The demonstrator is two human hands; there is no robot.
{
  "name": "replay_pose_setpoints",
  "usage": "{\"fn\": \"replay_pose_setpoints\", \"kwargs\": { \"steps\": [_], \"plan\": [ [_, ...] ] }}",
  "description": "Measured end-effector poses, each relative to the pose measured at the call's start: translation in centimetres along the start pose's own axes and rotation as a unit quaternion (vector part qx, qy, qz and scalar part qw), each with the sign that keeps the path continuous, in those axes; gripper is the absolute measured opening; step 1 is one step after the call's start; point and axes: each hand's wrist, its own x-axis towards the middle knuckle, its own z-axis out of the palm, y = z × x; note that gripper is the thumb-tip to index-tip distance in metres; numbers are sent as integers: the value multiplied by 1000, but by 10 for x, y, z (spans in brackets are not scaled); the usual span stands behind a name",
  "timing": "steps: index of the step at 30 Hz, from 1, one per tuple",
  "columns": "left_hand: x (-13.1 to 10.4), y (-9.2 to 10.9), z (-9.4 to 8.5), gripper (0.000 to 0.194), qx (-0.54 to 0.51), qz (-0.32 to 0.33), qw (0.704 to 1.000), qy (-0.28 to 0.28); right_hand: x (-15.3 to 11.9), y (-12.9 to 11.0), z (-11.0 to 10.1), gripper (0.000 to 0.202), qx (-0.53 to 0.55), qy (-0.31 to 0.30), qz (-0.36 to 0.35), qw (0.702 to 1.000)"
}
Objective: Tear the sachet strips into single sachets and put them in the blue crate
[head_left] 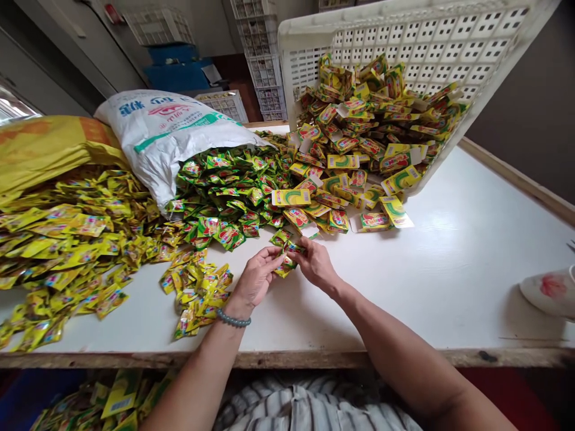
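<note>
Near the middle of the white table (404, 281), my left hand (259, 276) and my right hand (317, 263) meet with fingers pinched on small green packets (284, 264). Another green packet lies against them, just behind the fingertips. A bead bracelet is on my left wrist. Behind my hands spreads a heap of green packets (233, 185), coming out of a white sack (179, 129). Small yellow boxes (354, 143), several with open flaps, spill from a tipped white crate (449, 60) at the back right. To the left lie yellow packets (197, 290).
A yellow sack (54, 149) sits at the left behind a large yellow packet heap (81, 233). A white cup (550, 292) with a red flower stands at the right edge. Below the table's wooden front edge, a container holds more boxes (121, 395). Stacked crates (263, 60) stand behind.
</note>
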Motion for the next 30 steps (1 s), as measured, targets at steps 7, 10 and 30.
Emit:
{"fn": "replay_pose_setpoints", "kwargs": {
  "steps": [7, 10, 30],
  "plan": [
    [8, -4, 6, 39, 48, 69, 996, 31, 5, -6, -20, 40, 128, -137, 62, 980],
    [8, -2, 11, 39, 56, 61, 996, 6, 8, -4, -28, 39, 97, -171, 67, 978],
    [111, 26, 27, 34, 709, 399, 576, -77, 29, 5, -59, 24, 34, 231, 15, 972]
  ]
}}
